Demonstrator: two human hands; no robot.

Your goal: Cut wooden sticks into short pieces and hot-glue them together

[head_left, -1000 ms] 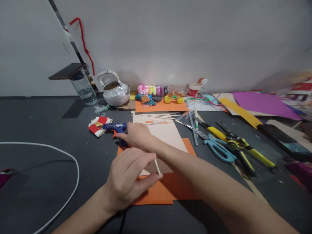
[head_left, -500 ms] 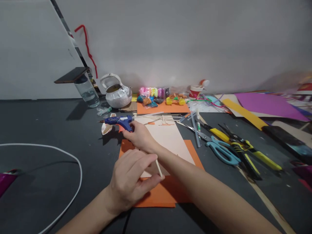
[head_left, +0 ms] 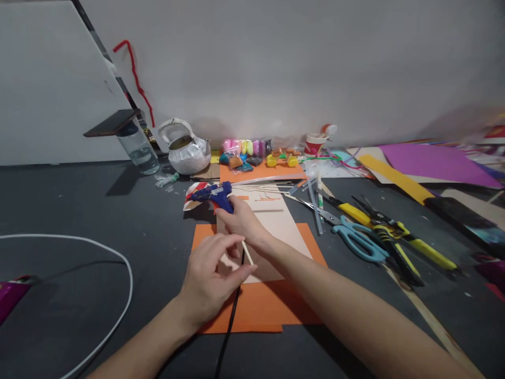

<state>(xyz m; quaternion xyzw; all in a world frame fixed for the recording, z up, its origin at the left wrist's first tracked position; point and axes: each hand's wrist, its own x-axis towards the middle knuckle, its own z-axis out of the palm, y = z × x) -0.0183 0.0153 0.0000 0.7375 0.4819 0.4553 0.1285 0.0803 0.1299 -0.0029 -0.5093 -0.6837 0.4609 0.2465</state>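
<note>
1. My left hand (head_left: 209, 271) pinches a short pale stick (head_left: 248, 252) end to end, thumb tip at one end and index fingertip at the other.
2. My right hand (head_left: 246, 221), just beyond those fingers, is wrapped around the handle of a blue glue gun (head_left: 221, 196). Whether a finger presses the trigger, I cannot tell.
3. The gun points left, its tip by a red-and-white piece (head_left: 197, 185); I cannot tell if they touch.
4. I judge a light pinch best, so the stick doesn't spring out, with the nozzle facing away from my left fingers and the black cord (head_left: 232, 316) below them kept loose.
5. Beneath my fingers lie a pale sheet (head_left: 276, 231) and orange sheets (head_left: 268, 305) on a dark table (head_left: 98, 210).
6. Right of them rest blue-handled scissors (head_left: 359, 239); farther off, a silvery pot (head_left: 189, 156) stands near a grey wall (head_left: 256, 68).
</note>
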